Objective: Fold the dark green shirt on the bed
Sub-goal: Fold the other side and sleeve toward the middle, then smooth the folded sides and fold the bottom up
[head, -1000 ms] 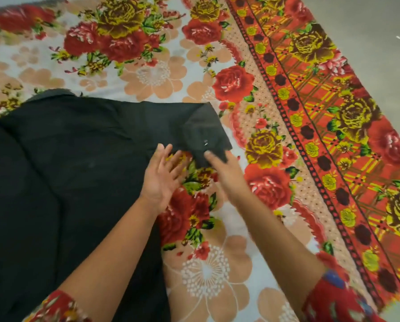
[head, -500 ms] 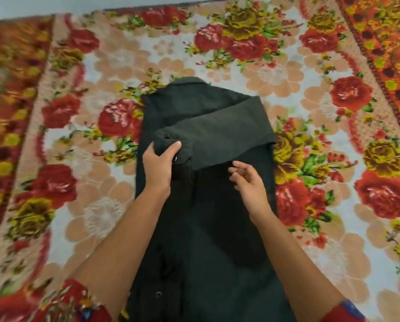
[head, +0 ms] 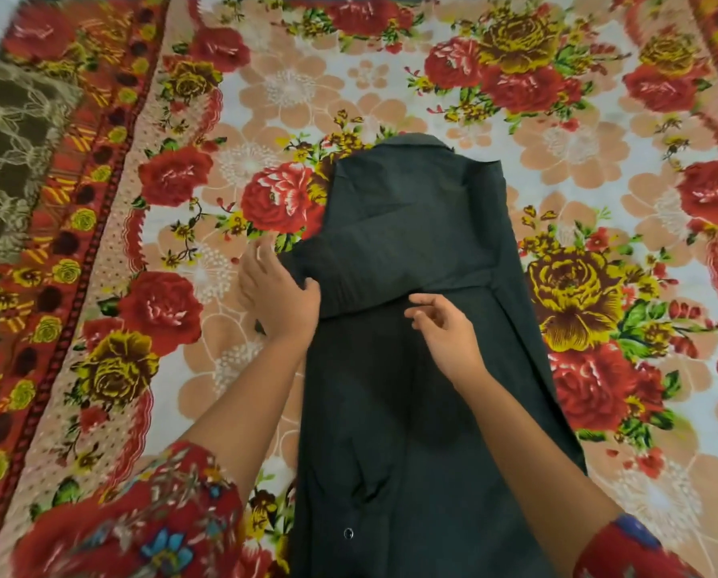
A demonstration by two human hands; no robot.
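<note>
1. Head view, shirt: the dark green shirt (head: 424,410) is laid lengthwise in the centre of the frame on the floral bedspread (head: 290,93). Its collar (head: 415,141) is toward the top and its sides are turned in to a narrow strip.
2. Head view, sleeve: one sleeve (head: 399,260) is laid slantwise across the chest, from the right side down to the left edge. Half a second ago its cuff was held near the middle of the strip; it has since been drawn out to the left edge.
3. Head view, left hand (head: 280,294): it is pressed on the sleeve end at the shirt's left edge. The thumb is on the fabric and the fingers are stretched out, blurred, over the bedspread. The earlier grip round the cuff is no longer seen.
4. Head view, right hand (head: 444,327): it is held over the shirt just below the sleeve's lower edge, much as before. The fingers are loosely curled and nothing is gripped.
5. Head view, surroundings: a brown patterned cloth (head: 15,160), not seen in the earlier frames, is now seen at the upper left. A metal snap (head: 348,533) shows near the bottom of the shirt.
</note>
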